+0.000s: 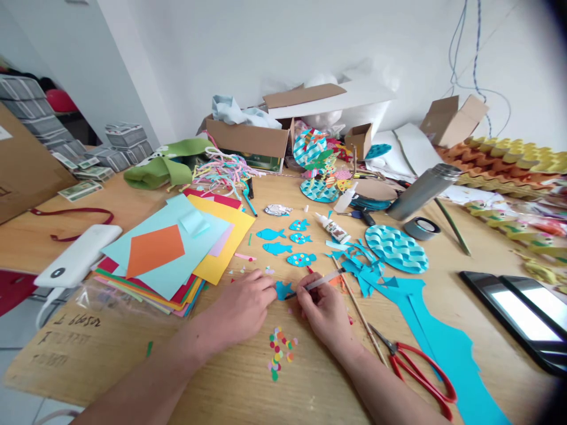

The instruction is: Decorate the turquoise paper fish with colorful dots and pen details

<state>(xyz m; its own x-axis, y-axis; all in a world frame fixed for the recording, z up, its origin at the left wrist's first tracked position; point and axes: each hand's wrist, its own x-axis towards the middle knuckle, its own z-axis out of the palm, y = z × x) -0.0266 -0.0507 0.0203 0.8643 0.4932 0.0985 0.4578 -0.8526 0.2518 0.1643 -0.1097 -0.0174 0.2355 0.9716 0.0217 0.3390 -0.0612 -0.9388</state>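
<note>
My right hand [325,310] is closed around a pen [322,280] with a pale barrel, its dark tip at a small blue paper fish [282,290]. The curled fingers of my left hand [248,304] press at the left side of that fish and hide part of it. Beyond my hands lie more blue cut-out fish; one of them [302,260] carries coloured dots, while another [271,234] is plain. Nearer me is a scatter of small round paper dots [278,354] in several colours.
Red-handled scissors [420,372] and a thin wooden stick [358,301] lie right of my hand, beside blue paper offcuts [438,336]. Coloured paper sheets [155,254] are stacked left. Glue bottle [333,228], wavy blue disc [397,248], metal flask [424,190] and phones [509,313] stand or lie around.
</note>
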